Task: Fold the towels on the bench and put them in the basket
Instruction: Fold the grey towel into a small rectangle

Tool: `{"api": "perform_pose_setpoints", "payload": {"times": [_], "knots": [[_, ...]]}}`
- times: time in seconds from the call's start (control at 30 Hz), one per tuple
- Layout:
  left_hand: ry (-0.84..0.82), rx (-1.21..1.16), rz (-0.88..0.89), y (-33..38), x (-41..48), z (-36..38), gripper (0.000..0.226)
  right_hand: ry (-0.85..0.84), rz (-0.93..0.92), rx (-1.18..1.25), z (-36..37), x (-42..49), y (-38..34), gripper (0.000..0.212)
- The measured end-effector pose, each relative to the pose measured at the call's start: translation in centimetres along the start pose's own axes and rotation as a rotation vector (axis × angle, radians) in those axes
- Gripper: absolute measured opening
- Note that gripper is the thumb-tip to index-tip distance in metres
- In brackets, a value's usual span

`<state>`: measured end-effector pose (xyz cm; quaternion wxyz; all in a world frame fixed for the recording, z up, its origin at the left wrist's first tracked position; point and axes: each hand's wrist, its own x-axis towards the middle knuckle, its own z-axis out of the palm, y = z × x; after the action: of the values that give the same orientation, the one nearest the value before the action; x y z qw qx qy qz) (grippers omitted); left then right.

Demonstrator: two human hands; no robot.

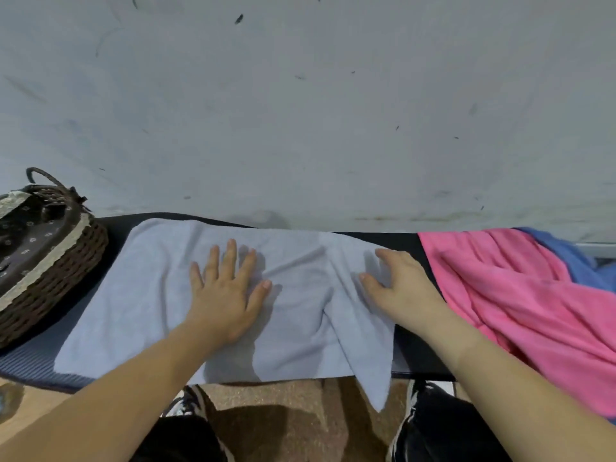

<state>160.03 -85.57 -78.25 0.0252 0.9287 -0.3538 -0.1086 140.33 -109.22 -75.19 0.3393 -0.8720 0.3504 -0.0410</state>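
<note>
1. My left hand (230,295) lies flat, fingers spread, on the pale blue towel (140,295) — which is laid out across the desk (413,358).
2. My right hand (400,288) rests on the towel's right end, fingers loose, gripping nothing.
3. The basket (56,271) sits at the far left — the pink towel (520,295) is heaped on the right.

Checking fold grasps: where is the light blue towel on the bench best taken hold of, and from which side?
Likely pinch the corner of the light blue towel that hangs off the dark bench, from the front right with the right hand; it dangles free, while the left hand presses the middle.
</note>
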Motion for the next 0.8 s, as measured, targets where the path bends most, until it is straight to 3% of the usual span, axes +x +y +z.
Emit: {"api": "perform_pose_setpoints", "payload": {"times": [0.07,0.13,0.27,0.4,0.47,0.57,0.8], "knots": [[0.011,-0.038,0.106,4.1,1.6,-0.5,0.075,0.021,0.045,-0.051,-1.0,0.5,0.9,0.042],[0.035,-0.093,0.269,9.0,3.7,-1.1,0.060,-0.070,0.130,-0.143,-2.3,0.7,1.7,0.030],[-0.081,-0.124,0.504,17.6,7.5,-2.0,0.047,-0.277,0.277,-0.206,-3.9,-0.5,3.2,0.044],[-0.140,0.027,0.579,21.6,9.4,-1.2,0.051,-0.277,0.265,-0.160,-3.0,-2.4,4.1,0.051],[-0.131,0.071,0.598,21.9,9.5,-0.6,0.039,-0.193,0.212,-0.151,-2.1,-3.3,4.2,0.044],[-0.113,0.042,0.610,22.2,9.5,-0.8,0.014,-0.151,0.175,-0.094,-1.0,-4.3,4.0,0.029],[-0.041,-0.216,0.524,24.1,11.4,-4.2,0.010,-0.028,0.190,-0.105,-3.0,-3.7,5.3,0.023]]}}
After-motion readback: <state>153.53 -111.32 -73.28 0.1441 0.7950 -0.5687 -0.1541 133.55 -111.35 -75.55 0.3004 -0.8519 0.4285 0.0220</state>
